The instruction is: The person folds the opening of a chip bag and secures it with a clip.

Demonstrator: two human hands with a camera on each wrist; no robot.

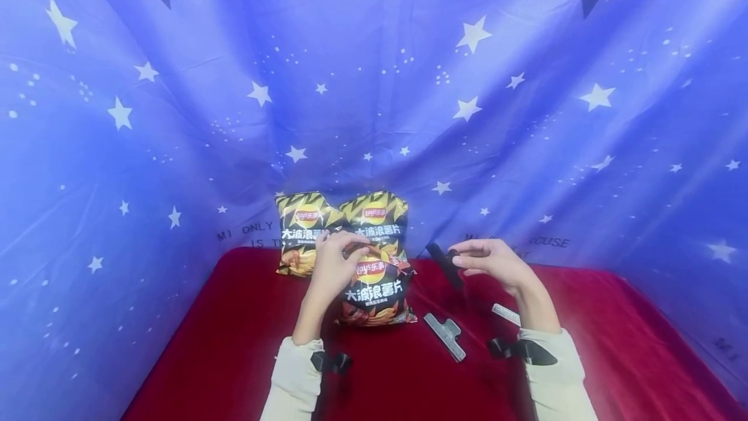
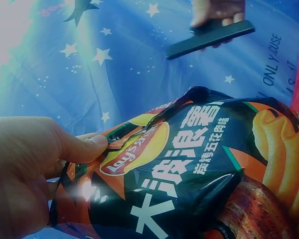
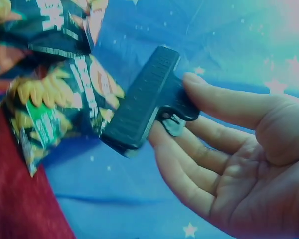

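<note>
The left hand [image 1: 332,265] pinches the crinkly top of the front chip bag [image 1: 374,294] standing on the desk [image 1: 234,343] (light, crushable, best held by its seam), while the right hand [image 1: 491,262] pinches a stiff black clip [image 1: 445,264] by its levers.

Black-and-orange chip bags [image 1: 374,278], black clip [image 1: 445,264], red tablecloth [image 1: 234,343], star-patterned blue backdrop [image 1: 374,83].

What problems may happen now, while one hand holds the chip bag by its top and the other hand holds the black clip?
The left hand pinches only the top edge of the front chip bag, so the bag may slip or tip. The right hand holds the black clip just by its handles at the fingertips; it might drop. The bag top looks crumpled, so the clip may close unevenly.
</note>
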